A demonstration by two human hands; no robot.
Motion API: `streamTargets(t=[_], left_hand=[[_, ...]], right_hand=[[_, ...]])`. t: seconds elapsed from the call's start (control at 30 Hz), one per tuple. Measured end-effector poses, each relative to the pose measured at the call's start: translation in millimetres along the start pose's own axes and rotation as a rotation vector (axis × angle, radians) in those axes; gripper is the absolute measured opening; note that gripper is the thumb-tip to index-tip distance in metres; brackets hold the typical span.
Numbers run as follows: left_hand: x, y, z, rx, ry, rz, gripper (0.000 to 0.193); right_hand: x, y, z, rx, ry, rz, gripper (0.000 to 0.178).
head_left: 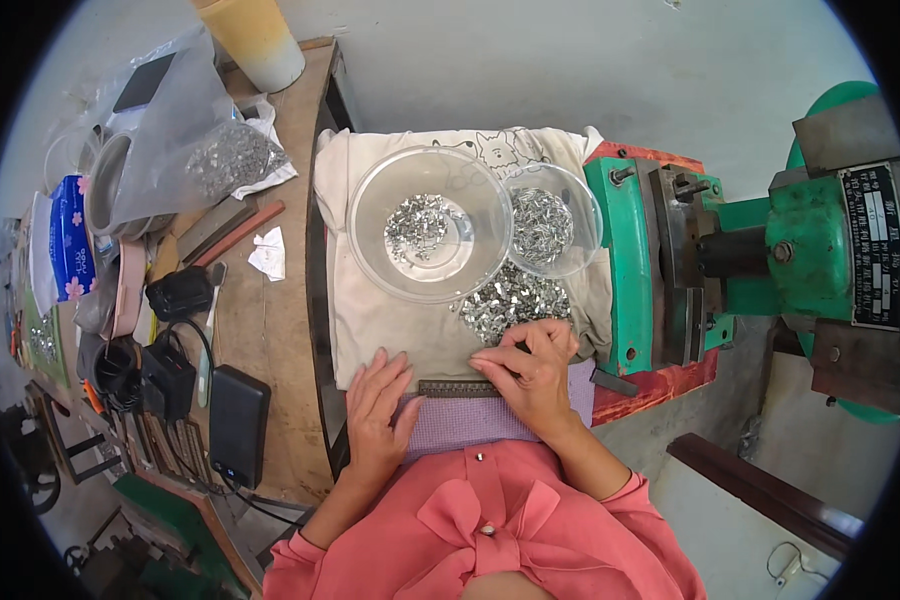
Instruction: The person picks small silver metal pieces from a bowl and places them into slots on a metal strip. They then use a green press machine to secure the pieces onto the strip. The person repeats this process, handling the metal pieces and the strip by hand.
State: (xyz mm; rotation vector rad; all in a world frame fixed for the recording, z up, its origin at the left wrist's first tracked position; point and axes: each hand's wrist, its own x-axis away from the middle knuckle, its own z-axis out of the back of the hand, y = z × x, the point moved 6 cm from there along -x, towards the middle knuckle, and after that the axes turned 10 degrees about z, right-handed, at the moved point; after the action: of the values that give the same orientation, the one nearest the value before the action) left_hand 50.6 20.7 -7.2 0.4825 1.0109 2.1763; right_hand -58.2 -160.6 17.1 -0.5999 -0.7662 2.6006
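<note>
A dark, narrow metal strip (pixel 458 388) with a row of notches lies on the cloth near me. My left hand (pixel 375 405) rests flat with its fingers stretched out, thumb beside the strip's left end. Over the right end, my right hand (pixel 535 375) has thumb and forefinger pinched together; anything between them is too small to make out. Just beyond that hand is a loose pile of small shiny metal parts (pixel 505 305). Behind it stand a large clear plastic tub (pixel 370 262) with some metal pieces inside and a smaller clear tub (pixel 592 245) holding thin metal pieces.
A green press (pixel 615 270) stands close on the right. To the left, a wooden table (pixel 290 370) carries a black power bank (pixel 238 425), cables, hand tools, a blue tissue pack (pixel 72 240) and a plastic bag of metal parts (pixel 225 160). A purple mat (pixel 450 428) lies nearest me.
</note>
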Motion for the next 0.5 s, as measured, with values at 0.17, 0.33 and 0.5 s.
streamTargets(t=[0.17, 0.33, 0.5], left_hand=[[6, -8, -2, 0.033, 0.033, 0.038, 0.031], [6, -8, -3, 0.033, 0.064, 0.011, 0.026], [5, -7, -1, 0.026, 0.068, -0.001, 0.026]], right_hand=[[-5, -11, -12, -0.163, -0.084, -0.052, 0.012], [-6, -24, -28, -0.203, -0.192, -0.071, 0.011], [-10, -29, -35, -0.16, -0.226, -0.053, 0.013]])
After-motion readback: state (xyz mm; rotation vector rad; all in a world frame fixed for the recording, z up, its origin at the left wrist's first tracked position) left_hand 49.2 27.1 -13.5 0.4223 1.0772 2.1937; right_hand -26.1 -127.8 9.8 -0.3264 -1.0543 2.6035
